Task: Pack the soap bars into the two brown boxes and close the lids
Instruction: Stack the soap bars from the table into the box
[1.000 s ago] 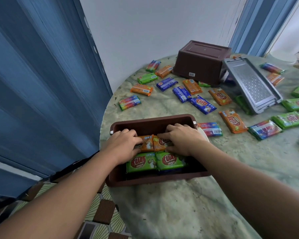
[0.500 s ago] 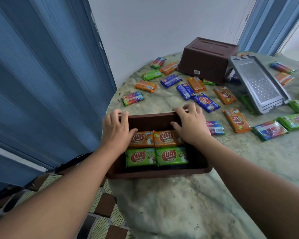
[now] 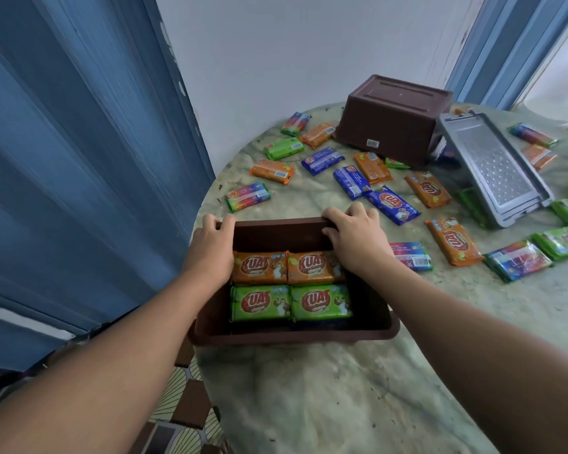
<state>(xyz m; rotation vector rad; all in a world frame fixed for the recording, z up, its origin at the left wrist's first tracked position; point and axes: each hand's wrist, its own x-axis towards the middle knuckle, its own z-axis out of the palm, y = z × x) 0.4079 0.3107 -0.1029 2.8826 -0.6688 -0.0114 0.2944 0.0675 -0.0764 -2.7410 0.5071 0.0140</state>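
An open brown box (image 3: 292, 334) sits at the near left edge of the table. Inside lie two orange soap bars (image 3: 287, 267) and, nearer me, two green soap bars (image 3: 291, 303). My left hand (image 3: 210, 247) grips the box's far left corner, fingers curled over the rim. My right hand (image 3: 354, 235) grips the far right corner of the rim the same way. A second brown box (image 3: 391, 119) stands upside down at the back. Several loose soap bars (image 3: 392, 204) in orange, blue, green and rainbow wrappers lie scattered between the boxes.
A grey perforated lid (image 3: 495, 168) lies tilted to the right of the upturned box, over some bars. The marbled round table (image 3: 325, 394) ends just left of the open box. Blue folding doors (image 3: 79, 158) stand at the left, a white wall behind.
Both hands have left the orange bars inside the box and moved out to its far rim, one at each corner. The view has shifted a little.
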